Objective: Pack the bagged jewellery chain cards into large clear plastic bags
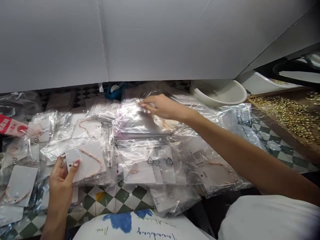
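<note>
My left hand (62, 178) grips a white jewelry card (83, 161) by its left edge, thumb on the front. A thin rose-gold chain curves across the card. Over the pile's middle, my right hand (162, 106) pinches at the top of a stack of clear plastic bags (132, 116), fingertips together; how many layers it has hold of I cannot tell. Just below that stack lie bagged white cards (140, 170) with printed recycling marks. Another bagged card with a chain (216, 173) rests to the right, and one more carded chain (21, 186) lies at the far left.
A grey-white panel (160, 40) stands across the back. White bowl (220, 93) and wooden tray (262, 116) of small gold pieces (287, 113) sit at right. A blue tape dispenser (116, 91) is behind the pile; a red-and-white packet (12, 126) is left. Checkered cloth (120, 200) covers the table.
</note>
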`<state>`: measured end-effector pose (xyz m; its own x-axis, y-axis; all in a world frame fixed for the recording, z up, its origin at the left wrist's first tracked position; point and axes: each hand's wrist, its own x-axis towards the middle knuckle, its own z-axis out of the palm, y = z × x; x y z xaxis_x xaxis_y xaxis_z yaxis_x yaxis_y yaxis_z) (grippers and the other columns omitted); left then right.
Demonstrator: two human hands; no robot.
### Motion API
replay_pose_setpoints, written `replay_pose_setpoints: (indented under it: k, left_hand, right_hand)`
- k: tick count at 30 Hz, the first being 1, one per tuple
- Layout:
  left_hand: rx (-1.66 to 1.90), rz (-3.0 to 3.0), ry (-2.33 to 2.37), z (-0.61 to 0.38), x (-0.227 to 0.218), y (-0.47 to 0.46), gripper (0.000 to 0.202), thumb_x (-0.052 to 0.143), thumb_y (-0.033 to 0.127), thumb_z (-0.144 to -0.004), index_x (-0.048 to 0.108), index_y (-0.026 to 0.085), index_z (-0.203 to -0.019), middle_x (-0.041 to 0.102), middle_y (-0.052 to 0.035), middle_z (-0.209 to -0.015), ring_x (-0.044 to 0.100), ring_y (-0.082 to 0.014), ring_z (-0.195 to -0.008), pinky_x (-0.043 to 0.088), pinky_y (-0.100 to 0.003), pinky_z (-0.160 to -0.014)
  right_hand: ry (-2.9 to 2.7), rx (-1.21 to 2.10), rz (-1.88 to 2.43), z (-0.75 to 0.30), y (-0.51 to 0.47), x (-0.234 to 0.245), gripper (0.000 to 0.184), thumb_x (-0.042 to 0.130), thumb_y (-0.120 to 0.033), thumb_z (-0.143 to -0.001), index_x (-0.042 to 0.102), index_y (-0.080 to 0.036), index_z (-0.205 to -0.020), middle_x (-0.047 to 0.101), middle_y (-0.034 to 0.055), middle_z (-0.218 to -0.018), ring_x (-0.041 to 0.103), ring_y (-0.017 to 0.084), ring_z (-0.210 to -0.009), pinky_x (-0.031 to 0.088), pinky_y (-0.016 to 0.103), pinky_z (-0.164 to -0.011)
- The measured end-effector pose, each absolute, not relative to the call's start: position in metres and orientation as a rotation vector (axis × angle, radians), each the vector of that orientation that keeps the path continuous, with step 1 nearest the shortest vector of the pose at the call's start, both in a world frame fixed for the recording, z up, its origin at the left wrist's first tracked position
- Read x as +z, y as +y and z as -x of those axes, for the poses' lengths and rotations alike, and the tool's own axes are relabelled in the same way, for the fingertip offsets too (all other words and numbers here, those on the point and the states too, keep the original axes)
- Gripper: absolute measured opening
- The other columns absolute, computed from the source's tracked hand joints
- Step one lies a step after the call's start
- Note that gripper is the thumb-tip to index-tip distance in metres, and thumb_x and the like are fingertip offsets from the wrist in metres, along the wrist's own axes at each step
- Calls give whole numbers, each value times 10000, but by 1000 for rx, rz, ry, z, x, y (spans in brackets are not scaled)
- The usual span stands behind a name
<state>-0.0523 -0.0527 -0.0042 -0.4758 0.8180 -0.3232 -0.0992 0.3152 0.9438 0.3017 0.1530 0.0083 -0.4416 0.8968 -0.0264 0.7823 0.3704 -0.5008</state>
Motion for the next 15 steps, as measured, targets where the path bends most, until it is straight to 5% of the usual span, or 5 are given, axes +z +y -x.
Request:
replay_pose_setpoints:
  k: [3,7,10,15]
  left_hand:
    - [1285,-717,1731,53,-6,-55,635,945,477,-707,681,216,-1223,803,-37,-1028,773,-204,-882,639,-209,-725]
    - [1253,-746,1750,54,-8,-58,706,940,506,-709,668,218,-1293,798,-40,-1045,759,-189,-901,619,-181,-729]
    - [1234,-764,1785,54,-9,-59,794,934,537,-700,646,207,-1362,796,-59,-1081,759,-215,-935,629,-215,-749]
    - [1223,-788,1835,52,-9,-60,842,918,557,-702,629,194,-1403,789,-71,-1075,762,-248,-932,653,-287,-780]
  right_hand:
    - [-2202,593,1557,-299,179,6,387,558,-461,-1051,738,-181,-1249,741,169,-1241,677,374,-1216,518,613,-1117]
    - [-2104,623,1711,-296,211,-1,560,695,-469,-988,623,-110,-1412,753,189,-1175,691,376,-1183,523,590,-1103]
    - [-2093,765,1632,-301,221,-1,688,763,-558,-911,623,-117,-1419,719,177,-1312,659,331,-1268,506,490,-1154]
    - [-1901,1000,1630,-297,218,8,737,890,-516,-796,663,-69,-1336,642,246,-1413,603,400,-1338,501,562,-1152]
